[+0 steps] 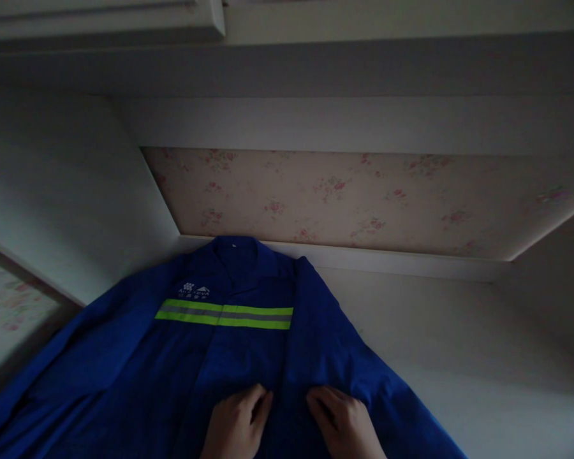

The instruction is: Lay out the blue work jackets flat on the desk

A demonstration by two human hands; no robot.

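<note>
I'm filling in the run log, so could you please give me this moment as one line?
left hand: on blue work jacket front | right hand: on jacket beside it | jacket: spread flat on white surface, collar toward floral wall

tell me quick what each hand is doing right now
Left hand: fingers curled, resting on the blue jacket; grip cannot be told.
Right hand: curled on the same jacket; grip cannot be told.
</note>
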